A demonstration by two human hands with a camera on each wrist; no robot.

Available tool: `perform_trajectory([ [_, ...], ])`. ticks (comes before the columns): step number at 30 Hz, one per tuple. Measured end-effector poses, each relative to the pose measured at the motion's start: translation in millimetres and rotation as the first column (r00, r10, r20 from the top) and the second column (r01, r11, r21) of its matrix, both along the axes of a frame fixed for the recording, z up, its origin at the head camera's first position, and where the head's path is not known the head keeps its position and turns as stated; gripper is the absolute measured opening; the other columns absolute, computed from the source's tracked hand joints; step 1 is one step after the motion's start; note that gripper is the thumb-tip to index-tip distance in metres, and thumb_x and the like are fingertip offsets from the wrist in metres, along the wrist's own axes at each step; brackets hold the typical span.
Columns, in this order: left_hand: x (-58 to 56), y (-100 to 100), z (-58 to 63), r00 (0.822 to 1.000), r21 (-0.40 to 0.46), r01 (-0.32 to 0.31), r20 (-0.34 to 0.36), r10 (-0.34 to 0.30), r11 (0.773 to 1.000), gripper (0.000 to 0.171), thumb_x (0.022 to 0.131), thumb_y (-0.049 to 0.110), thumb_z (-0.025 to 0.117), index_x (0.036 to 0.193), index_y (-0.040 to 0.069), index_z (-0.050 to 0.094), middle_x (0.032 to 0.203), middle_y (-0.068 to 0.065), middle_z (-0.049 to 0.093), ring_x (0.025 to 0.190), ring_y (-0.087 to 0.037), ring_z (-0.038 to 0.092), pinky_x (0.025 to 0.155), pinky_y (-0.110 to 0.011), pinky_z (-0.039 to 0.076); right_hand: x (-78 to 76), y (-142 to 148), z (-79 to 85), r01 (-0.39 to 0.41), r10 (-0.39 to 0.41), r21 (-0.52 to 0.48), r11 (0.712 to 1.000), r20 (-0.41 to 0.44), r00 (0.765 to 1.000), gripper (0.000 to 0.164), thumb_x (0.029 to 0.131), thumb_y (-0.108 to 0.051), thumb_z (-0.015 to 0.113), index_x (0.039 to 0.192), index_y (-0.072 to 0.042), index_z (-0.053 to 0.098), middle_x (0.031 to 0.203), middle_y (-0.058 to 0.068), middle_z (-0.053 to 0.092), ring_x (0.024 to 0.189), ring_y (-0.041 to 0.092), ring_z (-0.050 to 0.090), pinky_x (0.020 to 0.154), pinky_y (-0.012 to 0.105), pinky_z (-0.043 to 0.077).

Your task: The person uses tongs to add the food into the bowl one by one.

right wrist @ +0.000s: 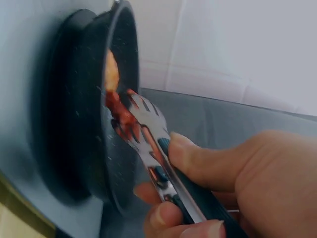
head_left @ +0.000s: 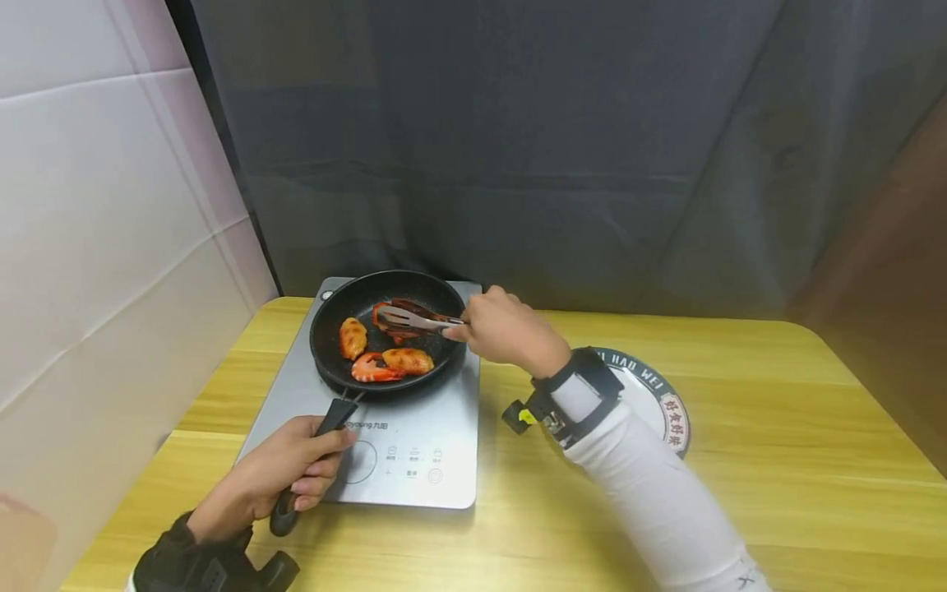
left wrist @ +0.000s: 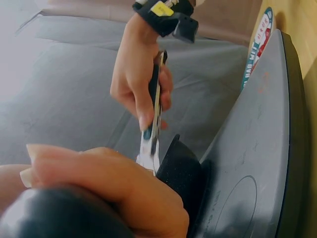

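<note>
At the far left a pale, creased panel [head_left: 111, 205] rises beside the wooden table [head_left: 777, 427]. Next comes the left hand [head_left: 284, 464], a black strap [head_left: 196, 563] at its wrist, its fingers wrapped around the black handle [head_left: 335, 418] of a frying pan [head_left: 436, 298]; the handle's end sticks out below the fist. The handle slants up and to the right over a silver induction cooker [head_left: 444, 415], whose printed controls show along its near part, and the pan sits on the cooker's far part. Inside the pan, at the left, lies a browned chicken wing [head_left: 353, 338]; just below and right of it is an orange-red shrimp [head_left: 373, 369], touching a second chicken wing [head_left: 409, 360] that lies near the pan's close edge. Above these, around the middle of the pan, is a dark red piece [head_left: 398, 335] of food, with the metal heads of the tongs [head_left: 414, 319] on it; the right wrist view shows it between the slotted heads, though exactly what it is cannot be told. The right hand [head_left: 506, 329] grasps the tongs at the pan's right side, thumb and fingers closed about the grips. Farther right, partly hidden behind the white sleeve [head_left: 658, 485], a plate [head_left: 651, 378] with a lettered green rim rests on the table.
</note>
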State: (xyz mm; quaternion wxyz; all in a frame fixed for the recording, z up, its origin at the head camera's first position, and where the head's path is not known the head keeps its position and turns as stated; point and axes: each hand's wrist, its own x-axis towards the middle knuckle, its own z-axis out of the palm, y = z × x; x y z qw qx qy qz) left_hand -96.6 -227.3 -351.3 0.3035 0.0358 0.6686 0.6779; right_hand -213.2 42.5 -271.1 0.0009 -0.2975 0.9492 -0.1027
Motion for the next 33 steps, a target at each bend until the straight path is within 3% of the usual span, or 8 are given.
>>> perform_trajectory([
  [6, -0.1, 2, 0.3, 1.000, -0.005, -0.010, 0.002, 0.010, 1.000, 0.030, 0.099, 0.019, 0.050, 0.076, 0.007, 0.036, 0.054, 0.007, 0.030, 0.038, -0.003, 0.030, 0.035, -0.018, 0.030, -2.4, -21, -6.3, 0.066, -0.066, 0.001, 0.998, -0.004, 0.998, 0.051, 0.096, -0.039, 0.056, 0.053, -0.015, 0.042, 0.055, -0.003, 0.024, 0.042, 0.013, 0.029, 0.038, 0.023, 0.021],
  [11, -0.1, 3, 1.4, 1.000, -0.016, -0.013, 0.006, 0.013, 1.000, 0.030, 0.099, 0.019, 0.050, 0.075, 0.006, 0.036, 0.054, 0.007, 0.030, 0.038, -0.003, 0.030, 0.035, -0.018, 0.030, -3.2, -30, -9.7, 0.116, -0.116, 0.009, 0.993, 0.005, 0.993, 0.046, 0.095, -0.040, 0.057, 0.058, -0.013, 0.048, 0.060, -0.001, 0.031, 0.044, 0.016, 0.038, 0.038, 0.025, 0.030],
  [24, 0.0, 3, 2.8, 1.000, -0.020, -0.006, -0.003, 0.006, 1.000, 0.030, 0.100, 0.018, 0.049, 0.075, 0.007, 0.036, 0.054, 0.007, 0.030, 0.038, -0.003, 0.030, 0.035, -0.018, 0.030, 2.1, -42, -13.1, 0.147, -0.147, 0.004, 0.989, 0.043, 0.988, 0.034, 0.095, -0.030, 0.058, 0.068, -0.011, 0.059, 0.054, -0.003, 0.025, 0.040, 0.013, 0.037, 0.037, 0.022, 0.024],
  [29, 0.0, 3, 2.9, 1.000, -0.017, -0.006, -0.002, 0.005, 1.000, 0.030, 0.100, 0.018, 0.049, 0.074, 0.007, 0.036, 0.054, 0.007, 0.029, 0.037, -0.003, 0.030, 0.035, -0.018, 0.030, 1.8, -42, -14.8, 0.146, -0.146, 0.010, 0.989, 0.033, 0.989, 0.040, 0.095, -0.033, 0.059, 0.062, -0.012, 0.056, 0.053, -0.004, 0.022, 0.038, 0.012, 0.032, 0.036, 0.022, 0.021],
  [33, 0.6, 3, 3.2, 1.000, -0.013, -0.009, 0.003, 0.009, 1.000, 0.030, 0.100, 0.017, 0.048, 0.075, 0.007, 0.036, 0.054, 0.007, 0.029, 0.037, -0.003, 0.030, 0.035, -0.018, 0.030, 1.1, -42, -15.7, 0.151, -0.152, 0.021, 0.988, 0.033, 0.988, 0.043, 0.094, -0.041, 0.058, 0.064, -0.011, 0.057, 0.054, -0.003, 0.025, 0.040, 0.014, 0.037, 0.036, 0.024, 0.025],
])
